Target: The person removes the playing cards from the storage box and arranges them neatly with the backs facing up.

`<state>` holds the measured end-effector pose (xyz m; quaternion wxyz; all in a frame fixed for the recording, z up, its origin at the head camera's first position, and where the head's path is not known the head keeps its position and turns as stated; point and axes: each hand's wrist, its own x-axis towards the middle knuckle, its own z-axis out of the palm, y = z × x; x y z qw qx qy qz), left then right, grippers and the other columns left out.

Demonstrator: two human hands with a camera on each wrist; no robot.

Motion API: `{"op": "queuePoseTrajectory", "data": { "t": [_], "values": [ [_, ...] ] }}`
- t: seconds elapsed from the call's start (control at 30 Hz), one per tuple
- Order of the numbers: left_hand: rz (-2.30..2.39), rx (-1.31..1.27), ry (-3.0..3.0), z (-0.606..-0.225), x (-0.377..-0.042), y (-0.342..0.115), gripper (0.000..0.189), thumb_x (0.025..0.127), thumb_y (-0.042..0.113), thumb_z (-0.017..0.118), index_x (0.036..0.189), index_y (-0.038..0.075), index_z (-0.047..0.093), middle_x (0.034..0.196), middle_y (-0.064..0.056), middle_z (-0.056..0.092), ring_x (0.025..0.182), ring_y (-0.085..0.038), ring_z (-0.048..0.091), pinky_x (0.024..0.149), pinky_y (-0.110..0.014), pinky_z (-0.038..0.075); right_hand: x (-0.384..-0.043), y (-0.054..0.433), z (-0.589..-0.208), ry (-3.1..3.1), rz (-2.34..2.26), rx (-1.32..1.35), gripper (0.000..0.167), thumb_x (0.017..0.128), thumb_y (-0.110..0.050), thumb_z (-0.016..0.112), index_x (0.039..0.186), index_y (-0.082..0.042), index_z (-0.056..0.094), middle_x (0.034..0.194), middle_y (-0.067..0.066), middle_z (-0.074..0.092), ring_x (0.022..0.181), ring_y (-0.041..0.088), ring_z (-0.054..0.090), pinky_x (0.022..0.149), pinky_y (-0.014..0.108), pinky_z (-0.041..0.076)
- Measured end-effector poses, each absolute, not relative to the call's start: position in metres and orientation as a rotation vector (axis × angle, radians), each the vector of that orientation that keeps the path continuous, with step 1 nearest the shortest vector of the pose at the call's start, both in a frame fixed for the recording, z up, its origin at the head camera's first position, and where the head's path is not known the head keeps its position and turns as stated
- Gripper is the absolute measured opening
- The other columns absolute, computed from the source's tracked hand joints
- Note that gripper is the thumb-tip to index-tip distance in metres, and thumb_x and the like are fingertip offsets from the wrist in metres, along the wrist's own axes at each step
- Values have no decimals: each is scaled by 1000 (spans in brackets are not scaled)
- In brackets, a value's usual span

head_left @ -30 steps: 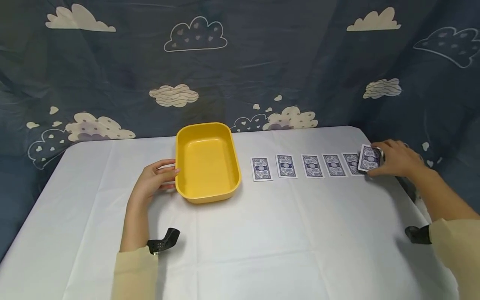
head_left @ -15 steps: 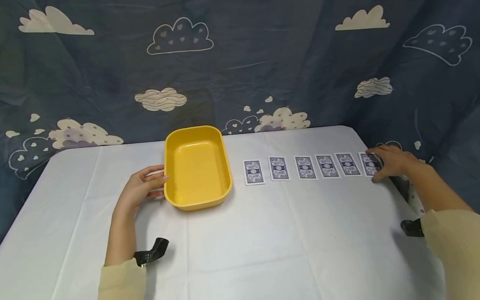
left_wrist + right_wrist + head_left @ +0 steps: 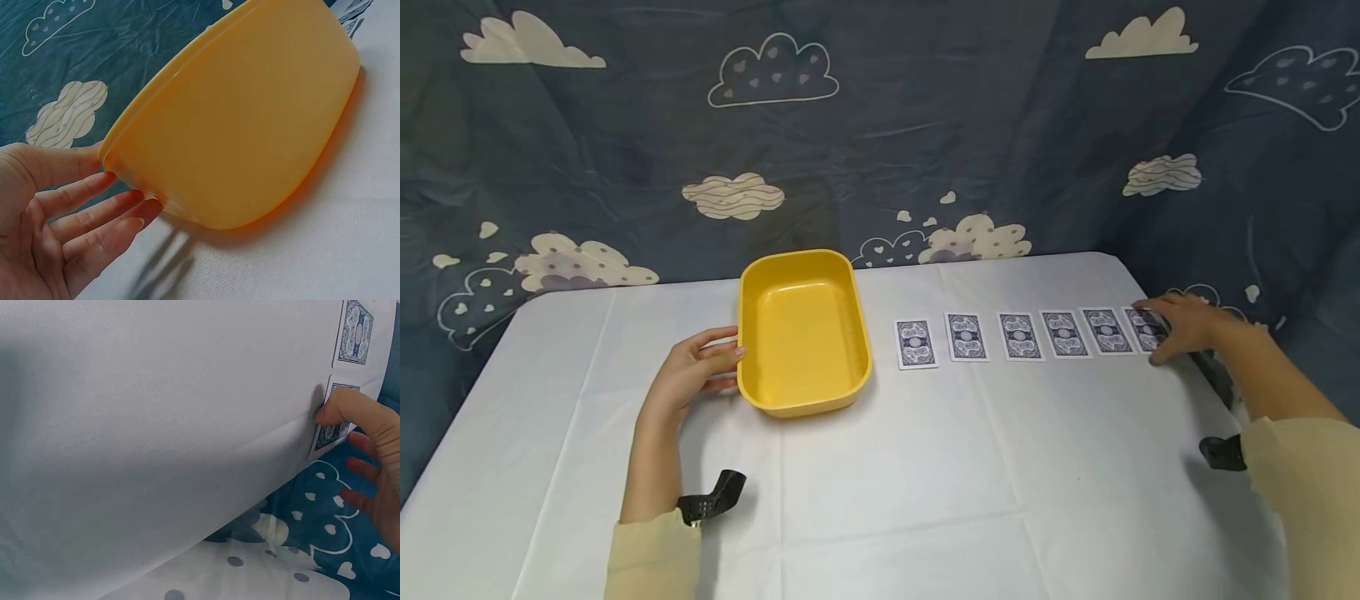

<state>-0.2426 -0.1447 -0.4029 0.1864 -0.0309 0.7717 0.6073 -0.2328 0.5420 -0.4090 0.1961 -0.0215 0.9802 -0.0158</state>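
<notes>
Right hand (image 3: pixel 1180 323) touches a flat patterned card (image 3: pixel 1145 330).

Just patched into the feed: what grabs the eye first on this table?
The bright yellow tub stands left of centre on the white tablecloth, with the left hand touching its near-left side with straight fingers. To its right runs a row of six face-down blue-backed playing cards. The right hand rests on the rightmost card at the table's right edge.
</notes>
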Motion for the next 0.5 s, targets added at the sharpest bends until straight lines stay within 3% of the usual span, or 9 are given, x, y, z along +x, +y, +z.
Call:
{"op": "queuePoseTrajectory", "data": {
  "t": [0.5],
  "values": [
    [1714,-111,2175,-404,-244,-145,58,88,21,64,138,6,39,131,-22,50,78,-10,66,72,-27,56,-231,542,-413,2717,-171,26,107,57,-45,83,138,-2,27,125,40,26,109,63,26,83,78,29]
  ]
}}
